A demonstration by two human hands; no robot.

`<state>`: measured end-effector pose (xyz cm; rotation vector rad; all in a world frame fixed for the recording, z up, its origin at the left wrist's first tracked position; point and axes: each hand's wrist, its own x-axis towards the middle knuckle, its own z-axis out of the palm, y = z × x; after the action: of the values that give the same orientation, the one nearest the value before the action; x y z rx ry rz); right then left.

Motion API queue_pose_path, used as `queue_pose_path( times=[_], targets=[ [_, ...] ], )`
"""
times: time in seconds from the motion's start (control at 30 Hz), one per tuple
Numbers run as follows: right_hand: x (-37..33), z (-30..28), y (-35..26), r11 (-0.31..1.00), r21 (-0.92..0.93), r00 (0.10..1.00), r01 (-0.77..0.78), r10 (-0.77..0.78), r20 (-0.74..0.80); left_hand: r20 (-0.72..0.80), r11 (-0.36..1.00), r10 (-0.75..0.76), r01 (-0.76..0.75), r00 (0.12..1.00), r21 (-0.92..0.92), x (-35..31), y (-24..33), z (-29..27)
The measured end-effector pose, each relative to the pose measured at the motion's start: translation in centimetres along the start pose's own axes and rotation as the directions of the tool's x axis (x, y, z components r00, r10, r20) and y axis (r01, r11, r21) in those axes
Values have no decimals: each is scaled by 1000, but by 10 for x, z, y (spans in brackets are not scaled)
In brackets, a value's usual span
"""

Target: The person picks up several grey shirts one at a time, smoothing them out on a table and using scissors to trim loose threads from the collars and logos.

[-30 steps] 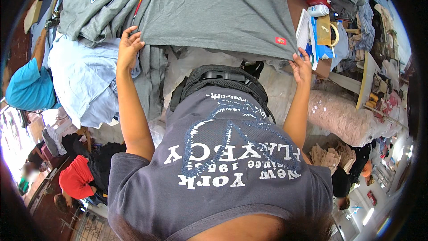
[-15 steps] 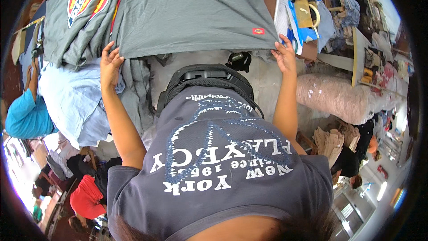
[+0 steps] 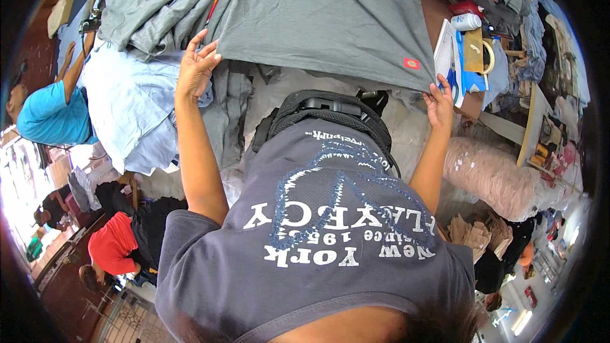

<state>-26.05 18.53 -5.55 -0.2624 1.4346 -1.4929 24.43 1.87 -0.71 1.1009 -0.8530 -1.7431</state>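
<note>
A grey T-shirt [image 3: 324, 22] lies spread in front of me, its hem toward me and a small red label near the right corner. My left hand [image 3: 197, 71] pinches the left corner of the hem between thumb and finger, the other fingers spread. At the opposite corner, my right hand [image 3: 440, 105] grips the hem with its fingertips. Between the two hands the hem runs nearly straight, sloping down to the right. More grey shirts [image 3: 143, 25] with a large printed emblem are heaped just left of it.
Light blue cloth [image 3: 130, 108] hangs at the left. Beyond my right hand are paper sheets [image 3: 447, 44], a tape roll [image 3: 488, 57] and a white bottle [image 3: 466, 22]. A wrapped pinkish bundle [image 3: 489, 174] lies at right. A person in blue [image 3: 54, 117] and another in red [image 3: 113, 241] are at left.
The whole view has shifted, so the shirt and both hands appear farther right. The hem now slopes more, its left end higher. Both hands keep their hold on the corners.
</note>
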Motion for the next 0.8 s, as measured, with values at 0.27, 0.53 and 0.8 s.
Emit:
queue_pose_path(
  times=[0.27,0.53,0.8],
  targets=[
    [1,0,-2,1000,-19,1000,-5,5,4,144,997,72,-68,987,-30,-7,12,28],
    [2,-4,1,999,39,999,-15,13,43,-8,990,86,-85,996,115,-3,19,7],
    [-7,4,1,998,55,998,14,-17,68,-143,980,-5,33,990,195,3,-3,-14]
  ],
)
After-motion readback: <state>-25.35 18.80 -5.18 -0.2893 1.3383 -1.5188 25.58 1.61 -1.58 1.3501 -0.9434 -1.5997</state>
